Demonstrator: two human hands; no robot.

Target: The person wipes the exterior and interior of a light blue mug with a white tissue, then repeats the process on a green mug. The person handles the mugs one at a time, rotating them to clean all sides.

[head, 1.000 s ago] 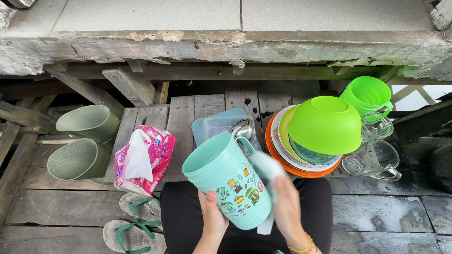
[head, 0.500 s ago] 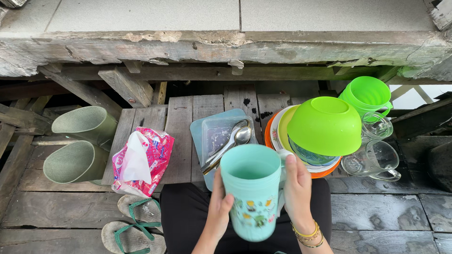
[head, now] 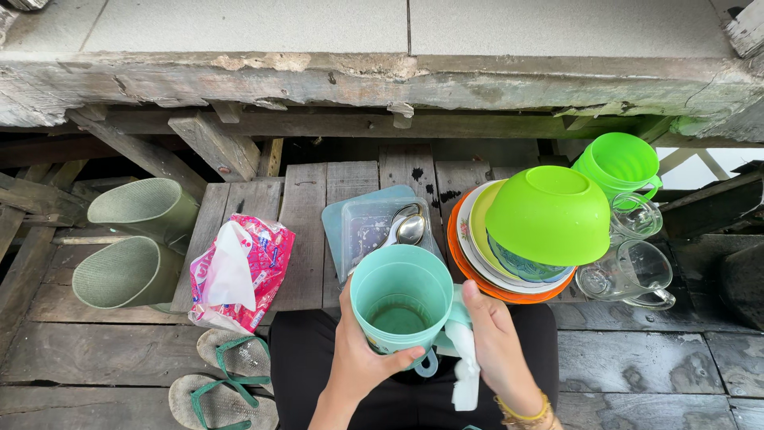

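Note:
A teal plastic mug (head: 400,302) stands upright over my lap, mouth facing up. My left hand (head: 360,358) wraps around its near side. My right hand (head: 495,342) touches the mug's right side and holds a white cloth (head: 464,374) that hangs down. Just beyond the mug lies a clear plastic lid (head: 362,227) with metal spoons (head: 406,228) on it. To the right sits a stack of plates (head: 477,255) with an upturned lime green bowl (head: 549,213) on top.
A pink plastic packet (head: 243,271) lies on the wooden planks at left, beside two grey-green rubber boots (head: 131,239). Green flip-flops (head: 227,382) rest near my left knee. A green cup (head: 623,163) and glass mugs (head: 633,267) stand at right.
The mug was tilted on its side a second ago; it now stands upright with its mouth up. My right hand has shifted from under it to its right side with the cloth.

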